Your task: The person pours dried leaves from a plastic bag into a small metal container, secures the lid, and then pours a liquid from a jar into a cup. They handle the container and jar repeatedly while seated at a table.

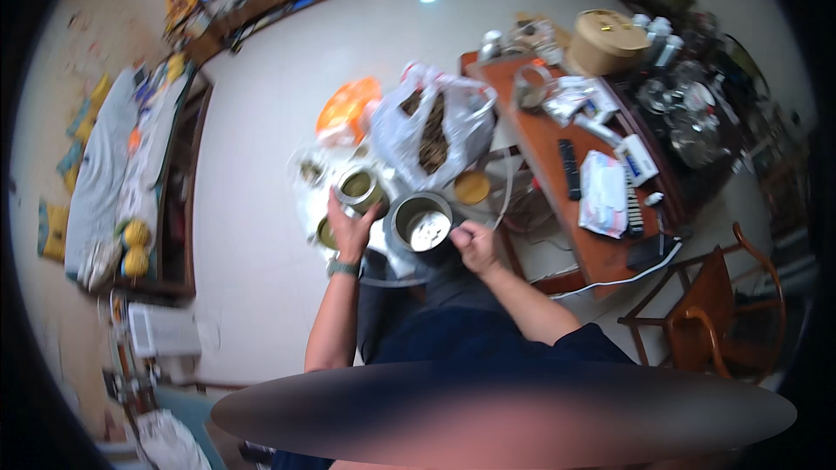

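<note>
My left hand (pixel 351 228) is wrapped around a small metal canister (pixel 358 186) with green-brown contents, its open top facing up. To its right, a deep metal pot (pixel 422 222) has a shiny inner base with dark specks on it. My right hand (pixel 475 247) is closed at the pot's right side; its fingers hide what part they grip. Behind the pot stands a white plastic bag (pixel 431 124) filled with dry brown plant matter. A round container (pixel 326 232) with green contents sits partly behind my left hand.
An orange plastic bag (pixel 349 108) and a clear bag (pixel 310 172) lie at the left. On the right, a wooden table (pixel 529 137) carries a remote control (pixel 569 168), a tissue pack (pixel 603 192) and a round tan box (pixel 607 41). A white cable (pixel 627 282) crosses its near end.
</note>
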The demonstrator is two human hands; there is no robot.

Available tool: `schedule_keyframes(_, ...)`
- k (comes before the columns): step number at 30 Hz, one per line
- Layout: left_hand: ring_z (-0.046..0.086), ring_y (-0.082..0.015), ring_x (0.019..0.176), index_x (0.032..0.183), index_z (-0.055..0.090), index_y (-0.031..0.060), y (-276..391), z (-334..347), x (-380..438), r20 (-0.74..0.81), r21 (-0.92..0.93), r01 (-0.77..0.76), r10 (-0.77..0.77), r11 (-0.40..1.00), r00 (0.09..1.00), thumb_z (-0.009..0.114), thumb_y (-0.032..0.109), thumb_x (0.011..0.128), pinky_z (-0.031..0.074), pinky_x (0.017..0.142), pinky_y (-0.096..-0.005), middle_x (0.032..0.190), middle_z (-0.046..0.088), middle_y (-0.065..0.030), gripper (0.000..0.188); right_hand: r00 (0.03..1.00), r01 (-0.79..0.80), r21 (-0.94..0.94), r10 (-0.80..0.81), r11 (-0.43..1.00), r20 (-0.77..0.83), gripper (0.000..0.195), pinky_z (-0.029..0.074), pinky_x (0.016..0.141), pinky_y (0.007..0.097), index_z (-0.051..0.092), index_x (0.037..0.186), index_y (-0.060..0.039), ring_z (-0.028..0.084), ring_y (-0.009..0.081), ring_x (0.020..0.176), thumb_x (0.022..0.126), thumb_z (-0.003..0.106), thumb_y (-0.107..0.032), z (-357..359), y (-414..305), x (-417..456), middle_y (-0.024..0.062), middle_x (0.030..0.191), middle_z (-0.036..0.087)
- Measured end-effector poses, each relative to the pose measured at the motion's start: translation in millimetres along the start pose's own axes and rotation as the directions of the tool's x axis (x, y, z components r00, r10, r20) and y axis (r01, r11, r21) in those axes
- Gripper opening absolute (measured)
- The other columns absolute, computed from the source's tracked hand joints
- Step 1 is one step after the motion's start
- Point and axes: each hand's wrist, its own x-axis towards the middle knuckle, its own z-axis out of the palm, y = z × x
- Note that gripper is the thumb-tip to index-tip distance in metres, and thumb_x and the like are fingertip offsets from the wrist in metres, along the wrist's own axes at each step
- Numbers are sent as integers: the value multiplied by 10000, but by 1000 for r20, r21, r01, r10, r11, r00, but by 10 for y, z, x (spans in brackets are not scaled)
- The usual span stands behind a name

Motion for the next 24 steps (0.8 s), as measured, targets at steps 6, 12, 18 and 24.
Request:
schedule_keyframes(6,461,-394,1379,1530,314,-48,54,83,188,0,85,-44,44,995,999,920,284,679,360,1166,-434,1480,470,-264,1096,999,7,-8,-7,1000,-41,570,440,596,422,580,760,7,517,415,625,943,631,-530,135,25,13,230,673,499)
schedule_keyframes(12,483,-390,1355,1522,333,-29,144,111,284,-2,33,-64,65,997,998,922,257,674,376,1145,-429,1459,486,-260,1071,1000,18,-9,-18,1000,-14,556,447,594,421,607,781,13,562,431,650,933,651,-519,193,8,121,232,685,542)
schedule_keyframes(18,454,-377,1393,1534,269,-83,175,84,367,68,-47,23,-20,999,997,954,303,660,352,1175,-424,1495,452,-280,1176,999,21,8,-21,1000,43,445,442,603,362,598,779,5,467,193,610,919,705,-404,236,78,254,110,636,492)
schedule_keyframes(24,537,-318,1278,1534,312,-39,59,-324,254,-77,-39,15,-18,999,997,869,302,801,452,1073,-432,1440,479,-223,982,1000,16,63,-14,998,-26,528,416,569,367,537,706,-20,448,181,593,924,679,-479,278,132,210,102,616,475)
